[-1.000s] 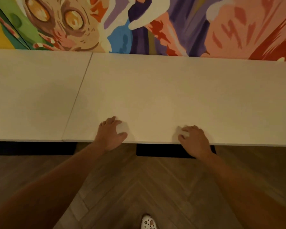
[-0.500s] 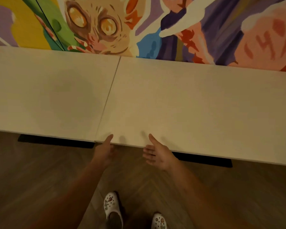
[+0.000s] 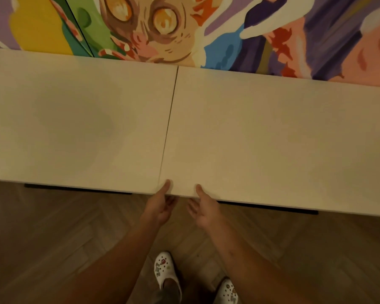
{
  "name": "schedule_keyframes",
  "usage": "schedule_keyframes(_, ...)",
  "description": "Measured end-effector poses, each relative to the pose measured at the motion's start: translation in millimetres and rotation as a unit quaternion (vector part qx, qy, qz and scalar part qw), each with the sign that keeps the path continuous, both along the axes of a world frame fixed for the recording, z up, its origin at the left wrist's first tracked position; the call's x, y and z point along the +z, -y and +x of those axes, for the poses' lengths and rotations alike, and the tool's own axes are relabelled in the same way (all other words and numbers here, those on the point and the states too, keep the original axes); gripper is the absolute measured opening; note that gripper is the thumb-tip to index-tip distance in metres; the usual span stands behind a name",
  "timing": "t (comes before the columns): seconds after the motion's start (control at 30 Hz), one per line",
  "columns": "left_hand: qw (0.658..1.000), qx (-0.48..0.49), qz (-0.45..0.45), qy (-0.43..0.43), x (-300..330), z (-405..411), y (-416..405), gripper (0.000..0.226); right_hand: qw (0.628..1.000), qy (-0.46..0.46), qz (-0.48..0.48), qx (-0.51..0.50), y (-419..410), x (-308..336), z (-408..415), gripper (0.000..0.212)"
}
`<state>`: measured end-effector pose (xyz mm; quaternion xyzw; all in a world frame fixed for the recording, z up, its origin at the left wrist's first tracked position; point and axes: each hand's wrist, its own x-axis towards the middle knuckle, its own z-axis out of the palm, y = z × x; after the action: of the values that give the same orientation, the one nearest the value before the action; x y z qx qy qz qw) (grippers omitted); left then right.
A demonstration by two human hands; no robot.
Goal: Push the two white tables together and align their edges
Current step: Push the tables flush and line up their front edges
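Observation:
Two white tables stand side by side against a painted wall. The left table (image 3: 75, 128) and the right table (image 3: 272, 139) meet at a thin dark seam (image 3: 168, 128) that runs from the wall to the near edge. Their near edges look almost level at the seam. My left hand (image 3: 160, 205) grips the right table's near edge just right of the seam, thumb on top and fingers underneath. My right hand (image 3: 204, 209) grips the same edge a little further right, also with the thumb on top.
A colourful mural (image 3: 162, 29) covers the wall right behind both tables. Black table bases (image 3: 268, 207) show under the near edges. Below me are a herringbone wood floor (image 3: 53, 238) and my feet in white clogs (image 3: 165, 270).
My hands left the top of the right table, where they lay flat, and moved left to its near edge by the seam. Both now hold that edge. The view shifted left.

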<state>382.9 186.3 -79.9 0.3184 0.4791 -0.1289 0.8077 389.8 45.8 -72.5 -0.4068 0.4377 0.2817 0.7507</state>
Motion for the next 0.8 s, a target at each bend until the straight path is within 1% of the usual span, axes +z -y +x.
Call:
schedule_keyframes(0.13, 1.0, 0.003, -0.002, 0.014, -2.7, 1.3, -1.1, 0.04, 0.998, 0.01, -0.052, -0.034, -15.0, -5.4, 1.0, 0.034)
schedule_keyframes(0.2, 1.0, -0.001, -0.006, 0.02, -2.0, 1.6, -1.1, 0.031, 0.996, 0.011, -0.07, -0.045, -20.2, -6.0, 1.6, 0.03)
schedule_keyframes(0.3, 1.0, -0.012, -0.01, 0.025, -1.4, -0.4, -2.6, 0.02, 0.994, 0.017, -0.09, -0.055, -24.6, -6.1, -0.2, 0.031)
schedule_keyframes(0.57, 0.999, -0.005, -0.006, 0.04, -7.9, -9.6, -8.1, 0.026, 0.993, 0.02, -0.098, -0.056, -26.6, -8.5, -9.7, 0.034)
schedule_keyframes(0.7, 0.999, -0.014, 0.007, 0.042, -15.7, -13.8, -12.8, 0.032, 0.995, 0.026, -0.095, -0.027, -23.5, -6.9, -10.3, 0.034)
schedule_keyframes(0.8, 0.998, -0.027, 0.037, 0.046, -17.4, -12.6, -18.2, 0.029, 0.997, 0.019, -0.071, 0.007, -18.2, -1.6, -6.0, 0.028)
